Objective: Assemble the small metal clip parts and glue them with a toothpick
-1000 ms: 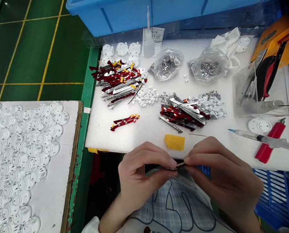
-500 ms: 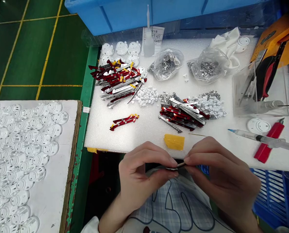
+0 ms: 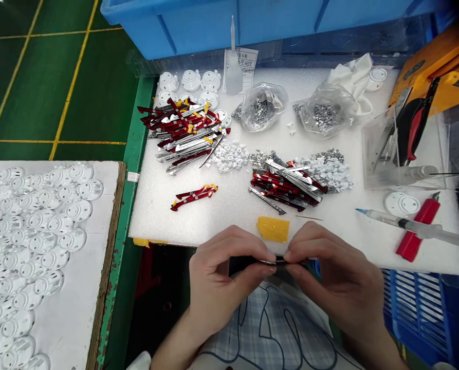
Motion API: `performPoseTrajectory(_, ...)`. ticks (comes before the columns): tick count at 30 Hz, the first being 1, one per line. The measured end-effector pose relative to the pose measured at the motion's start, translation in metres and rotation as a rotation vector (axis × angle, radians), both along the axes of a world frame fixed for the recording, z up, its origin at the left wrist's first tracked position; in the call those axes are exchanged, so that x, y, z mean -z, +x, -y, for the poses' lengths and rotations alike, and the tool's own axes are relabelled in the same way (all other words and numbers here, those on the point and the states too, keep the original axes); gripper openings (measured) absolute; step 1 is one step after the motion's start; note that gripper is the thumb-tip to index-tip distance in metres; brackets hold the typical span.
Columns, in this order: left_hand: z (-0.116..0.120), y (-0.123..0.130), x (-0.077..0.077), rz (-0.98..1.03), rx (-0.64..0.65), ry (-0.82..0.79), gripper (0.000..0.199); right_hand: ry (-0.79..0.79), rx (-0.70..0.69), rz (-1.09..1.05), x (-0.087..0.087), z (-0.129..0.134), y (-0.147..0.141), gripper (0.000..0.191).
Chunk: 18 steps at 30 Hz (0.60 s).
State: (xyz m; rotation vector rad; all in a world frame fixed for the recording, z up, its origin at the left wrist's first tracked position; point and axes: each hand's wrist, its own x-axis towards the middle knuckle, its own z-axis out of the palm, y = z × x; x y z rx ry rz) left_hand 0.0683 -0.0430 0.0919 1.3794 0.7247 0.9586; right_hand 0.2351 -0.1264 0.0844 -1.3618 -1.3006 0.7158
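Observation:
My left hand [image 3: 229,277] and my right hand [image 3: 333,282] meet in front of my lap, just off the table's near edge. Between both thumbs and forefingers is a thin, dark, narrow strip [image 3: 279,260], mostly covered by the fingertips, so its exact kind cannot be made out. Just beyond the fingers lies a yellow tape piece [image 3: 273,229]. Farther back is a pile of red and silver strips [image 3: 287,185], with small white parts [image 3: 331,173] beside it. Two red strips with yellow ends [image 3: 194,197] lie to the left.
Another strip pile [image 3: 183,128] lies at the back left near white round parts [image 3: 191,79]. Bags of metal bits [image 3: 263,108], a dropper bottle [image 3: 234,74], a syringe [image 3: 402,223], a red cutter [image 3: 418,228] and a clear tool box [image 3: 383,174] surround the workspace. A board of white parts [image 3: 94,277] is left.
My right hand has shifted slightly left and its fingers have tilted around the thin strip. The whole view has moved a little; the left hand keeps its pinch.

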Motion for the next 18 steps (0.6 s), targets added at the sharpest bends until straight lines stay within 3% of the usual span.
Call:
performPoseTrajectory(6,0.002,-0.002,0.002,-0.021,0.027,-0.03,0.005,-0.012,0.034,0.06,0.002,-0.005,-0.001,0.019)
performPoseTrajectory(10,0.0,0.002,0.009,-0.008,0.006,-0.062,0.01,0.079,0.117,0.186,0.006,0.007,0.002,0.02)
performPoseTrajectory(12,-0.001,0.005,0.017,0.026,-0.008,-0.113,0.013,0.16,0.296,0.261,0.013,0.023,0.008,0.022)
performPoseTrajectory(15,-0.001,0.01,0.031,0.081,-0.038,-0.176,0.014,0.235,0.743,0.275,0.028,0.05,0.02,0.02)
performPoseTrajectory(16,-0.001,0.012,0.035,0.1,-0.047,-0.181,0.014,0.192,0.822,0.273,0.033,0.056,0.023,0.016)
performPoseTrajectory(18,-0.001,0.014,0.042,0.138,-0.057,-0.178,0.015,0.031,0.772,0.295,0.039,0.057,0.028,0.008)
